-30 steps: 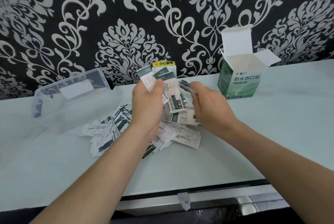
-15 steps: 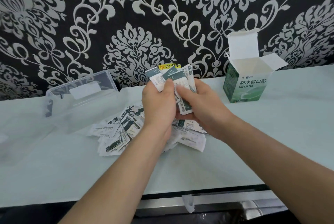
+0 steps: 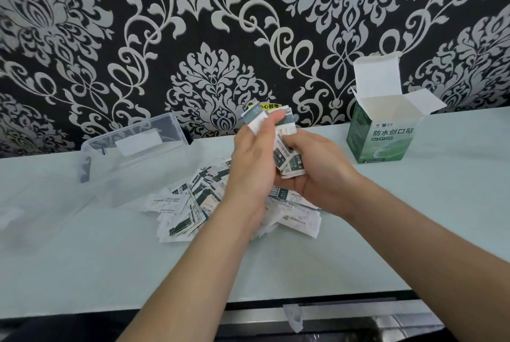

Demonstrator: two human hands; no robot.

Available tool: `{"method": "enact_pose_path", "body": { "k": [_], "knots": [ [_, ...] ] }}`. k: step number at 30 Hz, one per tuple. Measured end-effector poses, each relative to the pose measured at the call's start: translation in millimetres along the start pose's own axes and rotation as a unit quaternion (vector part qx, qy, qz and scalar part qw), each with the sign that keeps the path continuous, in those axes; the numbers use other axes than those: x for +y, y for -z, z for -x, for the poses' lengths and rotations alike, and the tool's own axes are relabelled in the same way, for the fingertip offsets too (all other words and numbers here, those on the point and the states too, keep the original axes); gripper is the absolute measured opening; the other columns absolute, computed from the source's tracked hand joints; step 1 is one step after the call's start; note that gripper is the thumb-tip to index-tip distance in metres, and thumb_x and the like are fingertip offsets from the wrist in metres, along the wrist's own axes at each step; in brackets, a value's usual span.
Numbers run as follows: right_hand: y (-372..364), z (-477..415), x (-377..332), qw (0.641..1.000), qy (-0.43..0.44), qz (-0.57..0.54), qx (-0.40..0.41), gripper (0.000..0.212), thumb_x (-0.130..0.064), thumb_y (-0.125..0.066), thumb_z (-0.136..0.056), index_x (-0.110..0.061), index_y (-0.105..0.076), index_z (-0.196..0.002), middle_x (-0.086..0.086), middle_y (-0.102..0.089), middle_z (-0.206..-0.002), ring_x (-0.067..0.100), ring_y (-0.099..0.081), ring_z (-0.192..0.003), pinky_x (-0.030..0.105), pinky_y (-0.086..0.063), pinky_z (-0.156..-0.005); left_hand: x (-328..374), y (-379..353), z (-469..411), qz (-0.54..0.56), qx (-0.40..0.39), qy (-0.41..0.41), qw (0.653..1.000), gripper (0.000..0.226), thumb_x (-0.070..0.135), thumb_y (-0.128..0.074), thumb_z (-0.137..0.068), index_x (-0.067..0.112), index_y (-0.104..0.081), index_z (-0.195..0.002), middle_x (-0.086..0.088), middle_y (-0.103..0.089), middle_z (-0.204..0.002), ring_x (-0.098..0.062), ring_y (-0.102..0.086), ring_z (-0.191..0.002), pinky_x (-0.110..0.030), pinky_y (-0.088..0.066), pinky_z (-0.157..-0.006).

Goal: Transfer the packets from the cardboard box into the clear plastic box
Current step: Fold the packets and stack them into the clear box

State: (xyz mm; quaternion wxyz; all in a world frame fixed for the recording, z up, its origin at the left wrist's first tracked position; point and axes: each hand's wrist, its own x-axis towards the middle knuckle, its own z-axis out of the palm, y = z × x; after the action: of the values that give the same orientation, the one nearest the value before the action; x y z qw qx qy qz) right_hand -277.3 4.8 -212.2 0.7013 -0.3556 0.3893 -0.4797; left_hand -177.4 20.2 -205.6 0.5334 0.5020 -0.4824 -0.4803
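Our left hand [image 3: 248, 173] and right hand [image 3: 320, 178] both grip packets [image 3: 288, 160] above the pale table [image 3: 110, 272]; a black-and-white flowery wall [image 3: 138, 38] stands behind it.

Left hand [image 3: 249, 167] and right hand [image 3: 320, 176] round a sheaf of packets [image 3: 285, 154], above a loose pile [image 3: 190, 203] on the table [image 3: 386, 231]

pile of packets [image 3: 190, 203]: middle hidden under left hand [image 3: 252, 167] and right hand [image 3: 320, 176] | yellow sticker [image 3: 270, 106]: partly behind held packets [image 3: 285, 152] | packet print: too small to read | forearms [image 3: 193, 272]: cut by bottom edge
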Motion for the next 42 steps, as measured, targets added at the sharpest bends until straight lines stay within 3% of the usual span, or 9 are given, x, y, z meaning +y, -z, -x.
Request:
{"method": "enact_pose_path", "body": {
  "k": [3,8,12,21,28,33,35,38,42],
  "knots": [
    [2,-2,-2,1.0,0.0,-0.003,-0.017,0.029,-0.017,-0.047,-0.098,-0.002,-0.064,-0.117,0.01,-0.069,-0.088,0.019,-0.064,-0.074,0.029,-0.054,-0.058,-3,-6,-2,-0.038,-0.017,-0.031,0.999,0.029,0.044,-0.045,-0.091,0.058,-0.056,-0.114,0.006,-0.057,-0.13,-0.015,-0.058,-0.116,-0.044,-0.049,-0.097],
    [10,-4,-10,0.997,-0.04,0.01,-0.066,0.031,-0.022,-0.045,-0.101,-0.001,-0.058,-0.121,0.008,-0.06,-0.074,0.012,-0.047,-0.052,0.017,-0.032,-0.038,-2,8,-12,0.065,-0.021,-0.031,0.997,0.065,0.002,-0.059,-0.091,0.047,-0.042,-0.134,-0.002,-0.066,-0.115,-0.01,-0.06,-0.07,-0.025,-0.05,-0.061],
    [17,-3,-17,0.99,-0.082,0.028,-0.113,0.021,-0.024,-0.042,-0.101,-0.01,-0.058,-0.103,0.008,-0.053,-0.067,0.009,-0.038,-0.044,0.013,-0.021,-0.032,8,19,-19,0.118,-0.042,-0.029,0.992,0.031,0.006,-0.058,-0.088,0.016,-0.063,-0.117,-0.012,-0.068,-0.1,-0.02,-0.059,-0.076,-0.033,-0.049,-0.066],
    [5,5,-17,0.945,-0.157,-0.071,-0.278,0.018,-0.023,-0.048,-0.089,-0.011,-0.052,-0.101,0.004,-0.049,-0.08,0.002,-0.043,-0.041,0.008,-0.029,-0.027,26,19,-22,-0.081,0.017,-0.166,0.983,0.011,0.029,-0.063,-0.091,0.019,-0.065,-0.088,0.002,-0.054,-0.064,-0.009,-0.051,-0.054,-0.024,-0.042,-0.046],
    [5,7,-19,0.949,-0.04,0.22,-0.224,0.005,-0.004,-0.055,-0.09,-0.008,-0.057,-0.092,0.003,-0.06,-0.08,0.019,-0.067,-0.076,0.025,-0.051,-0.06,34,22,-20,-0.368,0.038,-0.218,0.903,0.054,0.036,-0.044,-0.098,0.002,-0.058,-0.059,-0.005,-0.052,-0.048,-0.018,-0.05,-0.052,-0.031,-0.039,-0.059],
    [-1,4,-11,0.974,-0.072,0.125,-0.177,0.013,-0.004,-0.035,-0.088,-0.01,-0.047,-0.086,0.007,-0.047,-0.068,0.015,-0.039,-0.05,0.026,-0.024,-0.048,33,24,-21,-0.333,-0.071,-0.17,0.925,0.037,0.058,-0.046,-0.089,0.031,-0.058,-0.11,0.012,-0.06,-0.105,-0.006,-0.055,-0.101,-0.034,-0.046,-0.09],
    [1,2,-8,0.979,-0.073,0.096,-0.164,0.03,-0.002,-0.033,-0.088,-0.01,-0.057,-0.071,0.005,-0.048,-0.059,0.015,-0.039,-0.05,0.025,-0.028,-0.048,32,33,-16,-0.314,-0.144,-0.171,0.923,0.072,0.06,-0.066,-0.074,0.043,-0.036,-0.136,0.018,-0.04,-0.137,-0.001,-0.036,-0.127,-0.038,-0.039,-0.106],
    [-1,0,-4,0.985,-0.089,0.055,-0.139,0.025,-0.004,-0.04,-0.079,-0.008,-0.063,-0.069,0.012,-0.053,-0.067,0.024,-0.051,-0.065,0.028,-0.042,-0.057,26,36,-4,-0.445,-0.212,-0.176,0.852,0.122,0.05,-0.086,-0.055,0.052,-0.003,-0.145,0.029,-0.004,-0.151,-0.002,-0.002,-0.143,-0.039,-0.027,-0.115],
    [0,-4,2,0.987,-0.085,0.094,-0.098,0.024,-0.007,-0.038,-0.08,-0.011,-0.056,-0.096,0.013,-0.052,-0.086,0.025,-0.052,-0.084,0.027,-0.045,-0.056,16,31,1,-0.52,-0.187,-0.235,0.8,0.119,0.043,-0.085,-0.057,0.049,-0.006,-0.145,0.019,-0.001,-0.152,-0.008,-0.002,-0.142,-0.039,-0.038,-0.107]
  ]
}}
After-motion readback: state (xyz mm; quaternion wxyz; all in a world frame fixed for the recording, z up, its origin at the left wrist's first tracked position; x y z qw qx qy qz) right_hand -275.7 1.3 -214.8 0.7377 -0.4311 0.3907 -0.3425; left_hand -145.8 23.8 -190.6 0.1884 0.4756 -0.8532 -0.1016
